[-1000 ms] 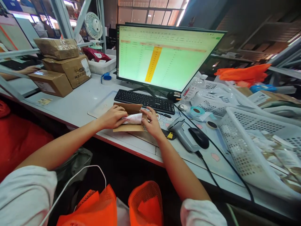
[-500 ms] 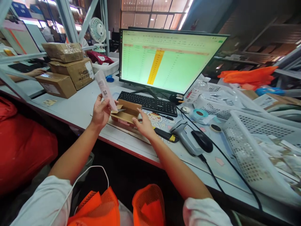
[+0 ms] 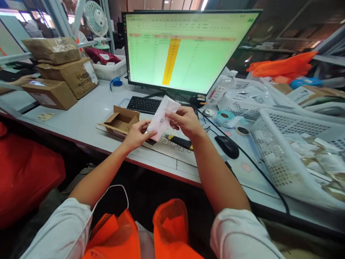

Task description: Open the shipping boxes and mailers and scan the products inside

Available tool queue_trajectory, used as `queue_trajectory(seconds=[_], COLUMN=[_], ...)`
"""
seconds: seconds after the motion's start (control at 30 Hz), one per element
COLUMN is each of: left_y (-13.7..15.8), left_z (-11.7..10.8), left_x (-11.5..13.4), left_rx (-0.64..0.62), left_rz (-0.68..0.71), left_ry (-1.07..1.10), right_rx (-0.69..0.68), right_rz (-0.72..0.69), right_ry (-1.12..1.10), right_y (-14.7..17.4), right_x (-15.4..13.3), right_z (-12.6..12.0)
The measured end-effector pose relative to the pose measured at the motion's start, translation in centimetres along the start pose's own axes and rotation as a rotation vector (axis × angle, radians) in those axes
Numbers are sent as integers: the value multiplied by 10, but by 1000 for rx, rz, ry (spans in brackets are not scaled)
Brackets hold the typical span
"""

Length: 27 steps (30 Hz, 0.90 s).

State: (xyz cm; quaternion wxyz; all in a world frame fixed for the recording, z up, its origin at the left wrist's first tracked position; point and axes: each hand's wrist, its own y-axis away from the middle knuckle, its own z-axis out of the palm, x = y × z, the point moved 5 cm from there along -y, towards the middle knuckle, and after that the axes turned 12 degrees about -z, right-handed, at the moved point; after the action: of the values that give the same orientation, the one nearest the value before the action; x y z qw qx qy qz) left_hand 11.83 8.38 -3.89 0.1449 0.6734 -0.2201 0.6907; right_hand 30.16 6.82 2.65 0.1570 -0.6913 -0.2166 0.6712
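A pale pinkish plastic packet [image 3: 163,114] with a small printed code is held up between my hands, over the front of the desk. My left hand [image 3: 138,135] pinches its lower left end, thumb on top. On its right side, the closed fingers of my right hand [image 3: 186,121] grip the edge. Just left of my left hand stands an open cardboard box [image 3: 121,121] with its flaps raised. A black and yellow utility knife [image 3: 180,141] lies beneath my right hand. The scanner is mostly hidden by my right forearm.
Behind the hands are a keyboard [image 3: 142,104] and a monitor [image 3: 185,54]. A black mouse [image 3: 227,146], its cable and a white basket [image 3: 275,162] of packets lie to the right. Taped cartons [image 3: 67,77] are stacked at left. Another person's hand [image 3: 25,80] shows beyond them.
The packet has moved right and lower, away from above the box. My right hand has left the box and taken hold of the packet. The box now sits further left in view.
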Motion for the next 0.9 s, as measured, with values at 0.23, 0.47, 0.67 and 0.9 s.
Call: queue_trajectory(seconds=[0.23,0.47,0.67,0.9], left_y=[-15,-7,14,17], left_z=[8,-7,-6,-5], left_x=[-31,-27,-13,-7], left_rx=[9,276,526,495], left_rz=[-104,295,726,728], left_ry=[-213,-647,-792,-780], right_rx=[175,47,-113,-48], right_rz=[105,105,225,85], right_ry=[-134,1,-122,-95], right_y=[22,35,41,39], right_x=[38,33,36,23], right_z=[-34,-53,-44,-31])
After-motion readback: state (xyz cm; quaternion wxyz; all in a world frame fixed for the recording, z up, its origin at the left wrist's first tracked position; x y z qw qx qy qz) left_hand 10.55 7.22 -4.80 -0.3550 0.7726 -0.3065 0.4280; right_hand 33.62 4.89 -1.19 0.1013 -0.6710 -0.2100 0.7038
